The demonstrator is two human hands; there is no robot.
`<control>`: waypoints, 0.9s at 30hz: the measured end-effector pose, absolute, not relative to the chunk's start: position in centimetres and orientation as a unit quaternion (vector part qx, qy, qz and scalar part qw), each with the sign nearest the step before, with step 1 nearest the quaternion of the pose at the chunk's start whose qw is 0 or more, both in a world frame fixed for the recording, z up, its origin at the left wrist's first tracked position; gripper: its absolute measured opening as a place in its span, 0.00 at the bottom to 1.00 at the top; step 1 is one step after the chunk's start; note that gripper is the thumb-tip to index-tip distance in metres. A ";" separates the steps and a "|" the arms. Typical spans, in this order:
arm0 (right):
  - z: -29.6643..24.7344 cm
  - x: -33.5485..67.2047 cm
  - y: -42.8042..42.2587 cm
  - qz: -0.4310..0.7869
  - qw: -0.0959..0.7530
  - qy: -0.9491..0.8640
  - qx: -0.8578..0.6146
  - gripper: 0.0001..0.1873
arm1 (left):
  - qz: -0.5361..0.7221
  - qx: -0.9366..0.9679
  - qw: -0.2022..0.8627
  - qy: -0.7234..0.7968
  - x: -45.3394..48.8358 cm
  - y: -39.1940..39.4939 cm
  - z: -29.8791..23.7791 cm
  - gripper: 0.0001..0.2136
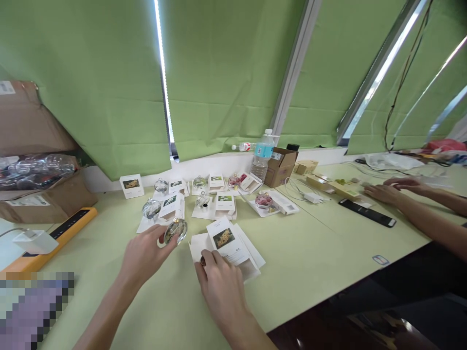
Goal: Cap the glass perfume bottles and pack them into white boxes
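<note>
As viewed from the head camera: both hands are held over a pale green worktop (314,277), forearms entering from the bottom edge.
Left hand (144,255): fingers curled, pinching a round glass flask (175,231) by its sides.
Flask position: held just off to the left of the card box, gold cap (176,220) uppermost and slightly tilted. Whether it touches the worktop cannot be told.
Right hand (221,287): fingers bent and pressing down on a white card box (228,248) printed with yellow flowers. A small dark object (202,261) sits at the fingertips; whether it is gripped cannot be told.
Handling, judged: the flask seems light, fragile and slippery. The round body looks the safer hold, rather than the small cap. The card seems light and likely to flex under pressure.
Nearby: more glass flasks (151,208) stand among white cards (131,186), and a pink-filled flask (263,201) sits further right.
Far edge: a water bottle (262,155) stands beside a cardboard box (280,166), below green blinds (91,73).
Left side: an orange power strip (54,238) lies near a carton of clear bottles (36,170).
Right side: a co-worker's hands (401,189) rest, fingers spread, near a long black device (367,212).
</note>
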State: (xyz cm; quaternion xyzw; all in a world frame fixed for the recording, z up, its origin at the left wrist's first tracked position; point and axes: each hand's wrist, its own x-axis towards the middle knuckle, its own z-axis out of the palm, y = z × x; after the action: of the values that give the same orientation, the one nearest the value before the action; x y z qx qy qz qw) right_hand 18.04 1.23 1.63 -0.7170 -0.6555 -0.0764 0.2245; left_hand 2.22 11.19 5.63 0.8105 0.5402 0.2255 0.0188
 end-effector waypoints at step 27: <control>1.8 12.0 4.6 -0.029 0.143 -0.796 -0.588 0.11 | 0.107 0.839 0.158 0.509 -1.9 13.0 6.0 0.22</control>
State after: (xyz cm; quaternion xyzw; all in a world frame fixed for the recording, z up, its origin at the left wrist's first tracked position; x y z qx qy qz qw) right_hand 12.05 4.56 1.78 -0.5880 -0.7955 -0.0293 0.1435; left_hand -1.93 13.00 6.03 0.8392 0.5092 0.1068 0.1584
